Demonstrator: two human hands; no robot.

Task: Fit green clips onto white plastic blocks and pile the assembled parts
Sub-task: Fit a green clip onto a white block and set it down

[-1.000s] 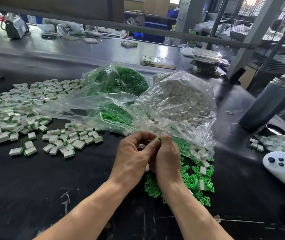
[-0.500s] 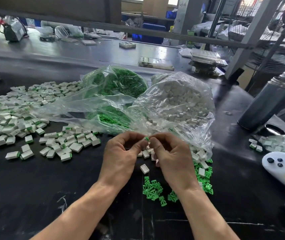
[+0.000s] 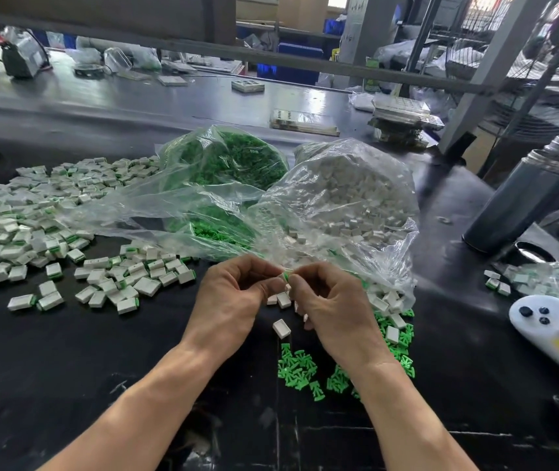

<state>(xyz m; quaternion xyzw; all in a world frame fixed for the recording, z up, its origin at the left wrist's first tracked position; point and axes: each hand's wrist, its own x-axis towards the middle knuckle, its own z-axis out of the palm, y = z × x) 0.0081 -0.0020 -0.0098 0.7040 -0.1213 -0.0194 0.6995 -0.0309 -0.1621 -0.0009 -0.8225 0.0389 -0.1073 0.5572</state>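
- Both hands meet above the near middle of the black worktop [image 3: 67, 368]: the left hand [image 3: 233, 300] and the right hand [image 3: 335, 311] have fingers curled inward, fingertips pinching one small piece between them.
- That piece, a small green plastic clip [image 3: 285, 275] with a sliver of white beside it, shows only at the fingertips; whether it is seated in a white block cannot be told.
- Risk, as I judge it: the part is tiny and mostly hidden by the fingers, so a skewed push could leave the clip half-seated, or it could slip and drop among the loose parts below.
- Directly under the hands lie loose white rectangular plastic blocks [image 3: 281, 327] and a scatter of bright green clips [image 3: 296, 365], glossy and hard-edged.
- Just behind, two clear plastic bags sag open: one of green clips [image 3: 233, 158], one of white blocks [image 3: 349, 195].
- Toward the left edge spreads the pile of assembled white blocks with green ends [image 3: 26, 226].
- Near the right edge stand a grey metal flask [image 3: 519, 198] and a white handheld device with dark buttons [image 3: 543, 321].
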